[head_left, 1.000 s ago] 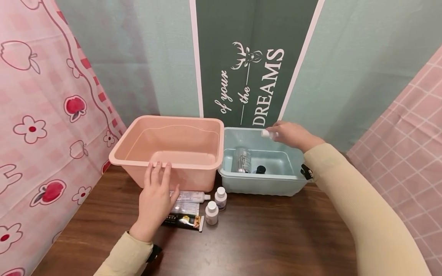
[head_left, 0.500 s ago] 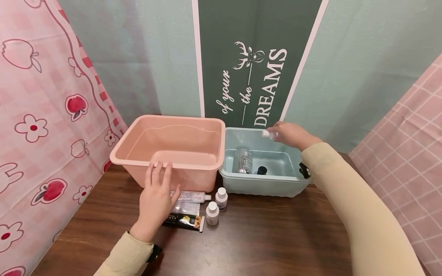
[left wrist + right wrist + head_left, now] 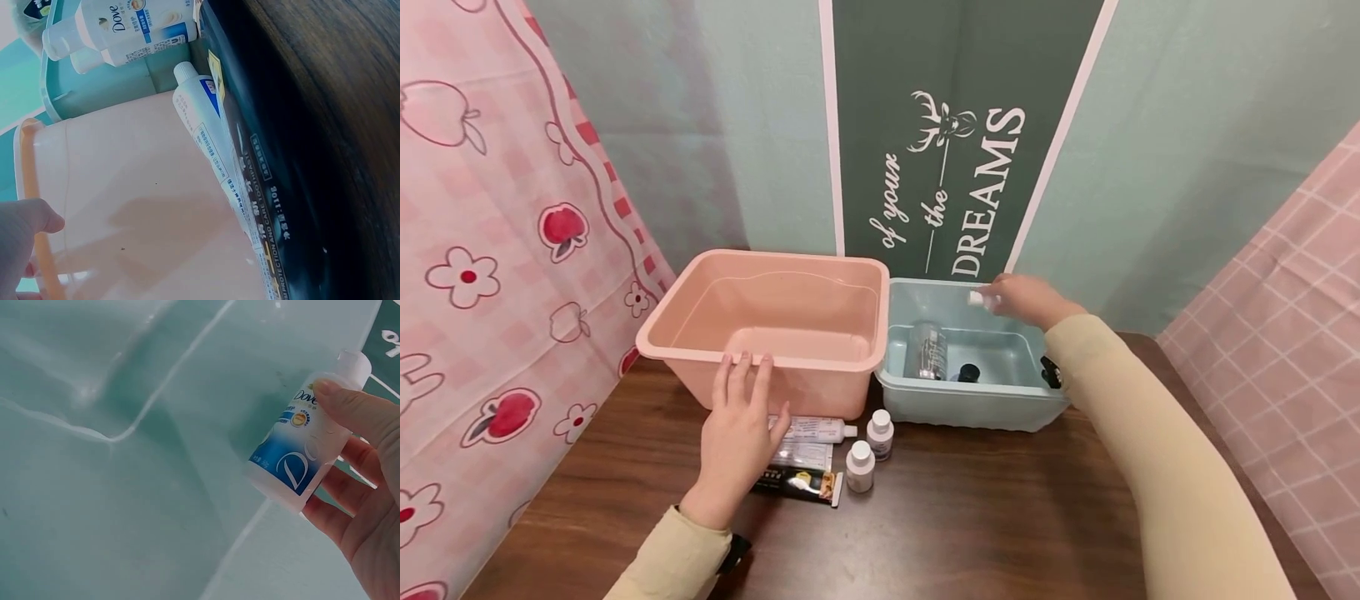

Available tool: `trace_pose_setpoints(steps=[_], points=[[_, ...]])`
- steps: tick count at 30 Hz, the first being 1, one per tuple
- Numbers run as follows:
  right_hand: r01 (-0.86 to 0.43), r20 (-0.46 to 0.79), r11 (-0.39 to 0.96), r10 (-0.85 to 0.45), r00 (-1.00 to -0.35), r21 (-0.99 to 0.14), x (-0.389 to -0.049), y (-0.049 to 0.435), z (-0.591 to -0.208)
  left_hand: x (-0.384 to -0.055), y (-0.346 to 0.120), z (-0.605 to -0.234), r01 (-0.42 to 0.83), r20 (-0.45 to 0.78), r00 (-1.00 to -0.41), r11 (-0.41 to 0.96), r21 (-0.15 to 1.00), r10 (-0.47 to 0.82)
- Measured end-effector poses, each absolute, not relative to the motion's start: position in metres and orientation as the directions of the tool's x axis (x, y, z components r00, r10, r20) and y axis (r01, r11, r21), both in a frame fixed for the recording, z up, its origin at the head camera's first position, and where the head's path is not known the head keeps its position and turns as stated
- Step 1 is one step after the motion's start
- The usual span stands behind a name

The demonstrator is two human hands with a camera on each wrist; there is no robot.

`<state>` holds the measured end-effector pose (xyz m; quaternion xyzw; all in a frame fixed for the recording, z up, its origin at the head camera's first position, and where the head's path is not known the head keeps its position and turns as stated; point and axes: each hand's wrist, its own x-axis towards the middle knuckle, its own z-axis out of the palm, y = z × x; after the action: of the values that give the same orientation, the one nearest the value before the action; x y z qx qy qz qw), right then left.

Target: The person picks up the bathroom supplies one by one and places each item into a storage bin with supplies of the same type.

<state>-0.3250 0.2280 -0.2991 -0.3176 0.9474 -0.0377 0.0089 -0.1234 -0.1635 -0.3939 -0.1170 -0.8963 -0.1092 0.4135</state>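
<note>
Right hand (image 3: 1028, 300) grips one Dove bottle (image 3: 303, 440) over one blue tub (image 3: 966, 408); left hand (image 3: 735, 446), fingers straight, touches one pink tub (image 3: 823, 387) near two small bottles (image 3: 860, 469)

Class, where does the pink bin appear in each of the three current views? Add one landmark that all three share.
Head: the pink bin is left of centre, the left hand at its front rim.
Left wrist: the pink bin fills the middle and lower left.
Right wrist: not in it.
Shared landmark: the blue-green bin, right of centre in head, upper left in left wrist, filling most of right wrist.
</note>
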Motion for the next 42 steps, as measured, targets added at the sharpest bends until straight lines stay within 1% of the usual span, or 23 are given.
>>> trace_pose_setpoints(steps=[7,13,19,24,29,36,42], points=[[-0.545,-0.063,0.832,-0.553,-0.831,-0.102,-0.332,0.231,-0.314,-0.126,-0.161,-0.391,0.304,0.770,-0.625,0.949,0.089,0.128],[-0.534,-0.115,0.829,-0.554,-0.824,-0.170,-0.333,0.234,-0.331,-0.123,-0.162,-0.395,0.300,0.765,-0.631,0.950,0.090,0.127],[-0.548,-0.118,0.820,-0.568,-0.814,-0.166,-0.331,0.238,-0.341,-0.122,-0.161,-0.398,0.306,0.768,-0.627,0.948,0.089,0.130],[-0.559,-0.109,0.809,-0.581,-0.806,-0.183,-0.332,0.238,-0.342,-0.123,-0.161,-0.397,0.305,0.776,-0.617,0.949,0.081,0.133],[-0.559,-0.128,0.808,-0.584,-0.802,-0.184,-0.332,0.236,-0.340,-0.124,-0.162,-0.395,0.308,0.790,-0.600,0.948,0.079,0.129],[-0.506,-0.218,0.842,-0.537,-0.815,-0.186,-0.330,0.233,-0.340,-0.125,-0.162,-0.395,0.314,0.802,-0.584,0.946,0.079,0.127],[-0.501,-0.264,0.849,-0.529,-0.807,-0.170,-0.329,0.232,-0.338,-0.126,-0.163,-0.395,0.316,0.813,-0.570,0.945,0.080,0.122]])
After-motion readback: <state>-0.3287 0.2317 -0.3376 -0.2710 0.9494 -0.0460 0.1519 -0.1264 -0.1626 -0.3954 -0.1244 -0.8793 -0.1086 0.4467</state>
